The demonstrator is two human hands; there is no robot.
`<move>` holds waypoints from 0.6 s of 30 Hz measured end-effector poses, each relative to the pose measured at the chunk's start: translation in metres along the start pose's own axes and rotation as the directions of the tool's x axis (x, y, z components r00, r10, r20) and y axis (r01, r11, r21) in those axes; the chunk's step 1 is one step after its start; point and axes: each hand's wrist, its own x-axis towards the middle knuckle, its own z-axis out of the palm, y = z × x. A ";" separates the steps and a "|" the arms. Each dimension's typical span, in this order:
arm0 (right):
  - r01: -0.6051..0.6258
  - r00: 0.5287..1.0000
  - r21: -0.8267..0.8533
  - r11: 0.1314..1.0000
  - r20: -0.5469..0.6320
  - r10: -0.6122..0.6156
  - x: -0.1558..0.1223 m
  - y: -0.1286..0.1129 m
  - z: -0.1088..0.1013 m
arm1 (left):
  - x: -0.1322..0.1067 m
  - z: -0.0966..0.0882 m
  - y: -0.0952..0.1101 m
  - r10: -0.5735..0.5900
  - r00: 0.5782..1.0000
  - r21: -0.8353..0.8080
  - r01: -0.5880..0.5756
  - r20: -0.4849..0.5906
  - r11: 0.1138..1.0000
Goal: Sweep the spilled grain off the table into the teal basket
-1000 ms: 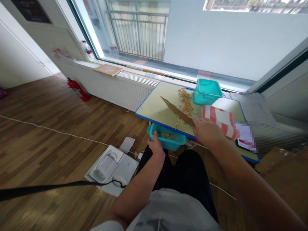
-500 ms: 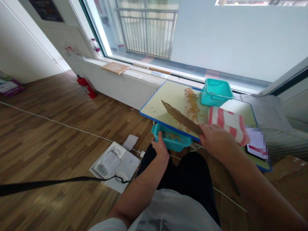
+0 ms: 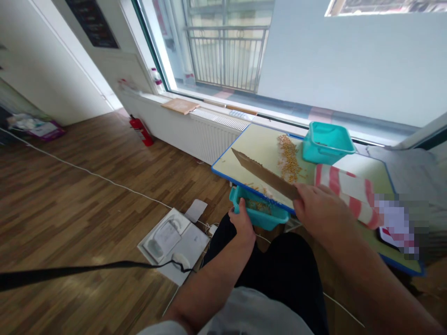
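My right hand [image 3: 319,209] grips one end of a brown cardboard strip [image 3: 263,176], which stands on its long edge across the cream tabletop [image 3: 240,151]. Beyond the strip lies a heap of yellow kernels [image 3: 289,156], and a few more are at the table's front edge. Just below that edge, my left hand [image 3: 241,218] holds a turquoise bin [image 3: 267,219] by its left end, thumb over the rim. Kernels lie inside this bin. Beside my right hand is a red-and-white striped bag [image 3: 344,186].
A second turquoise bin [image 3: 328,142] stands at the table's back, by the window. A phone or tablet [image 3: 394,232], partly blurred out, lies at the right. On the floor are an open white box [image 3: 174,242], a cable [image 3: 104,177] and a fire extinguisher [image 3: 140,130].
The cardboard strip has come nearer the table's front edge, and kernels have slid over it toward the lower bin. The whole view has shifted slightly; my left hand keeps its hold.
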 end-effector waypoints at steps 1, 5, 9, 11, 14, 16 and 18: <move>0.006 1.000 0.017 1.000 -0.014 -0.006 0.020 0.000 0.003 | 0.001 0.001 0.001 -0.010 1.000 -0.016 0.010 -0.008 1.000; 0.080 0.996 0.114 0.990 -0.034 -0.077 0.129 -0.020 0.028 | 0.005 0.002 0.007 -0.030 0.999 -0.047 0.028 -0.028 0.998; 0.206 0.974 0.186 0.961 0.054 -0.219 0.212 -0.048 0.054 | 0.010 0.000 0.015 -0.044 0.998 -0.036 0.042 -0.050 0.998; 0.231 0.968 0.183 0.956 0.057 -0.244 0.229 -0.053 0.061 | 0.014 0.000 0.017 -0.048 0.997 -0.042 0.045 -0.062 0.998; 0.270 0.956 0.191 0.944 0.064 -0.286 0.236 -0.049 0.063 | 0.019 -0.001 0.017 -0.045 0.997 -0.049 0.042 -0.069 0.998; 0.300 0.947 0.200 0.933 0.053 -0.316 0.235 -0.042 0.063 | 0.020 -0.001 0.015 -0.031 0.997 -0.053 0.027 -0.076 0.998; 0.325 0.940 0.212 0.922 0.032 -0.339 0.231 -0.034 0.064 | 0.021 -0.002 0.013 -0.003 0.996 -0.052 -0.002 -0.084 0.999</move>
